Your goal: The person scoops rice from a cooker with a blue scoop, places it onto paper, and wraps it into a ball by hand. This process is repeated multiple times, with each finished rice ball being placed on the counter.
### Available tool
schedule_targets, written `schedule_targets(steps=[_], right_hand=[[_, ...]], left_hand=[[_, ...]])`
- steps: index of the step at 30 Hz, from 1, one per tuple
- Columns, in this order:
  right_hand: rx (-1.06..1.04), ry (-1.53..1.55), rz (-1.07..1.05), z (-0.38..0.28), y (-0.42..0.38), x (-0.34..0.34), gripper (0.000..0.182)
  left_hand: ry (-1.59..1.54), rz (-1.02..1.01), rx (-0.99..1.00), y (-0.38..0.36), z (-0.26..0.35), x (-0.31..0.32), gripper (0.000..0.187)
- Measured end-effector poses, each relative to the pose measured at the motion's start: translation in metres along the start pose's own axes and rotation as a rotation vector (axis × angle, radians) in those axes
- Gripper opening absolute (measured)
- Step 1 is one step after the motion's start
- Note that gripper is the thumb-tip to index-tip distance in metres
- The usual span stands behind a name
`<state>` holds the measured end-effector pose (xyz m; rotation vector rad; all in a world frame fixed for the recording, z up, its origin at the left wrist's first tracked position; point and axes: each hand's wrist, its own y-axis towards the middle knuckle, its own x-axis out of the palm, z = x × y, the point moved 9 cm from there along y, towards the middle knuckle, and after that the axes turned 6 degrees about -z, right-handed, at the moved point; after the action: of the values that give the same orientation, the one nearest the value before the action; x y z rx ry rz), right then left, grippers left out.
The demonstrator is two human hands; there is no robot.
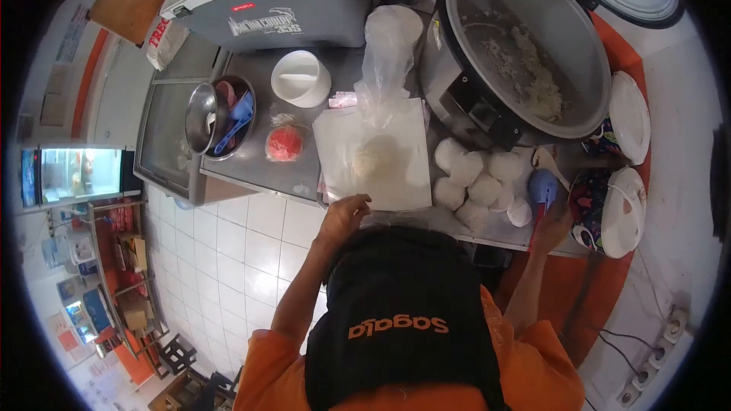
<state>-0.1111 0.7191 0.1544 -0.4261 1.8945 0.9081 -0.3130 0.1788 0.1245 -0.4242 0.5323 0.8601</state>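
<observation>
A stack of white wrapping paper point(411, 137) lies on the counter in front of me, with a small pale mound, apparently rice point(368, 160), on its top sheet. My left hand point(347, 217) is at the paper's near left corner, its fingers curled together; whether they pinch anything is hidden. On the right, my right hand point(557, 225) closes around the red handle of a blue scoop point(543, 186). Beside the scoop sit several rounded white rice portions point(484, 189). Behind them a big rice cooker point(445, 53) stands open, with some rice point(533, 80) inside.
A grey cooler box point(320, 15) stands at the back left. Nearer are a white tub point(301, 80), metal bowls point(202, 118) with utensils, and a bagged red item point(284, 143). Clear plastic bags point(384, 53) touch the paper's back edge. White-lidded patterned containers point(628, 213) sit far right.
</observation>
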Motion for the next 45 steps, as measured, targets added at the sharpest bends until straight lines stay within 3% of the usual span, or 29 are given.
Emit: schedule_targets(steps=[2,4,7,8,10,11,13,16,19,20,23,24,27,30,33,34,36,38,40,43,45], right_hand=[[-0.153,0.116,0.059,-0.091,0.016,-0.041,0.031],[-0.228,0.319,-0.071,-0.155,0.006,-0.032,0.028],[-0.44,0.701,-0.55,-0.277,-0.029,-0.002,0.034],[-0.612,0.685,-0.711,-0.325,-0.04,-0.007,0.038],[-0.873,0.746,-0.692,-0.378,-0.068,0.001,0.04],[-0.905,0.731,-0.735,-0.387,-0.078,0.018,0.037],[-0.977,0.703,-0.825,-0.402,-0.096,0.049,0.03],[-0.866,0.893,-1.107,-0.408,-0.091,0.084,0.029],[-0.45,1.061,-1.321,-0.395,-0.086,0.115,0.023],[-0.424,1.04,-1.284,-0.392,-0.083,0.118,0.023],[-0.363,0.995,-1.136,-0.386,-0.075,0.127,0.022],[-0.352,0.99,-1.068,-0.385,-0.075,0.128,0.022],[-0.283,0.947,-0.997,-0.383,-0.08,0.14,0.022],[-0.256,0.953,-0.946,-0.38,-0.082,0.149,0.023],[-0.229,0.951,-0.94,-0.375,-0.079,0.14,0.029],[-0.217,0.946,-0.95,-0.376,-0.076,0.131,0.032],[-0.498,0.695,-0.818,-0.381,-0.064,0.089,0.041],[-0.671,0.417,-0.862,-0.38,-0.069,0.09,0.047],[-0.74,0.101,-1.096,-0.365,-0.089,0.112,0.052],[-0.752,0.241,-1.274,-0.377,-0.081,0.116,0.046],[-0.754,0.577,-1.397,-0.387,-0.073,0.121,0.044]], left_hand=[[-0.108,0.0,-0.056,-0.001,0.001,-0.007,0.036],[-0.121,0.017,-0.144,0.0,0.011,-0.021,0.038],[-0.141,0.007,-0.199,0.005,0.022,-0.036,0.046],[-0.127,0.018,-0.181,0.007,0.024,-0.04,0.046],[-0.121,0.053,-0.142,0.011,0.03,-0.049,0.042],[-0.088,0.074,-0.1,0.013,0.03,-0.052,0.041],[-0.019,0.119,-0.025,0.017,0.03,-0.06,0.039],[-0.005,0.068,-0.1,0.016,0.014,-0.067,0.036],[-0.129,0.088,-0.13,0.011,-0.019,-0.071,0.036],[-0.2,0.107,-0.133,0.01,-0.031,-0.07,0.035],[-0.559,0.23,-0.383,0.008,-0.077,-0.073,0.033],[-0.698,0.328,-0.342,0.007,-0.103,-0.067,0.037],[-0.52,0.38,-0.547,0.008,-0.123,-0.06,0.036],[0.401,0.705,-0.166,0.012,-0.026,-0.084,0.038],[0.339,0.34,0.162,0.023,0.018,-0.032,0.044],[0.355,0.308,0.186,0.027,0.024,-0.021,0.045],[0.39,0.242,0.235,0.033,0.033,-0.005,0.049],[0.403,0.272,0.227,0.034,0.033,-0.01,0.05],[0.396,0.281,0.227,0.034,0.035,-0.01,0.05],[0.373,0.297,0.238,0.04,0.037,-0.016,0.05],[0.354,0.313,0.232,0.041,0.036,-0.021,0.049]])
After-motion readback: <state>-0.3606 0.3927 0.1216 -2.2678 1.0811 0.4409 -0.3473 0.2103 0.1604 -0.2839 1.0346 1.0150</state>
